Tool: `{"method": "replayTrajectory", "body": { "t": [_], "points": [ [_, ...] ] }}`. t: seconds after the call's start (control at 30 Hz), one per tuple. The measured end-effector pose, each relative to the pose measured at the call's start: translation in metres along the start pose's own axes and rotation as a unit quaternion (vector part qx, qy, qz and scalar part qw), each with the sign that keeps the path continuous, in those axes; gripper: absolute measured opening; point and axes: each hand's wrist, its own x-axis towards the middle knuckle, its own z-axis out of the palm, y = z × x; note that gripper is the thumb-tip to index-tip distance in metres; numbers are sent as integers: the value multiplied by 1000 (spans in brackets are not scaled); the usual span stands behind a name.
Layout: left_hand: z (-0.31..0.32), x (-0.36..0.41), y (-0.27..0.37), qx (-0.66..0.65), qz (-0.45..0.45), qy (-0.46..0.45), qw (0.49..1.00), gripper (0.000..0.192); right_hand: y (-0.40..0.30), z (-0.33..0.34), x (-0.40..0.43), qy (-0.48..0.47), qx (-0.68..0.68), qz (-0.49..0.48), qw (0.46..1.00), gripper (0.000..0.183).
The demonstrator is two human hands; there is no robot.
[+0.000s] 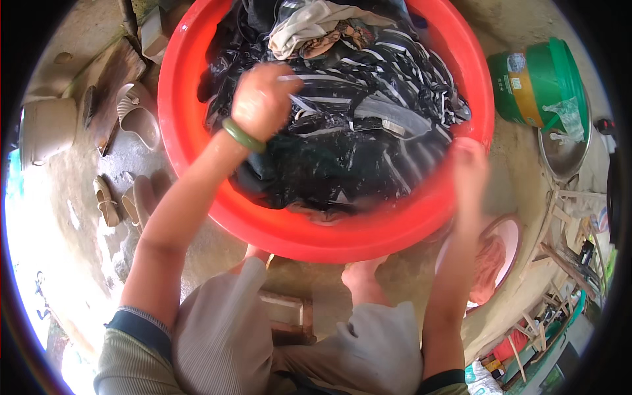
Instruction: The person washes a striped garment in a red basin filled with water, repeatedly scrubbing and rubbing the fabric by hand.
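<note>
A large red plastic basin (316,249) stands before me, filled with wet, dark laundry. Across its middle and right side lies a black-and-white striped garment (340,106). My left hand (264,101), with a green bangle at the wrist, is closed over the left part of this garment, and white stripes show at its fingers. Blurred by motion, my right hand (469,158) is at the basin's right rim; whether it holds anything is unclear. A dark cloth (316,168) lies in the near part of the basin. Cream-coloured cloth (316,27) is heaped at the far side.
A green bucket (531,84) lies beside a metal bowl (565,153) on the right. Near my right forearm, a basin holds reddish cloth (489,266). A clog (138,116) and other shoes (106,202) are on the left. Between my legs is a low wooden stool (289,318).
</note>
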Motion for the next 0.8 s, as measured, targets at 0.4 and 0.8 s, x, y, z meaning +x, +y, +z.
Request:
{"method": "replayTrajectory", "body": {
  "t": [0.4, 0.8],
  "points": [
    [44, 7, 58, 41, 119, -167, 978, 15, -15, 53, -18, -109, -333, -85, 933, 24],
    [29, -66, 50, 18, 116, -412, 904, 18, -39, 73, -98, -415, -423, -96, 800, 23]
  ]
}}
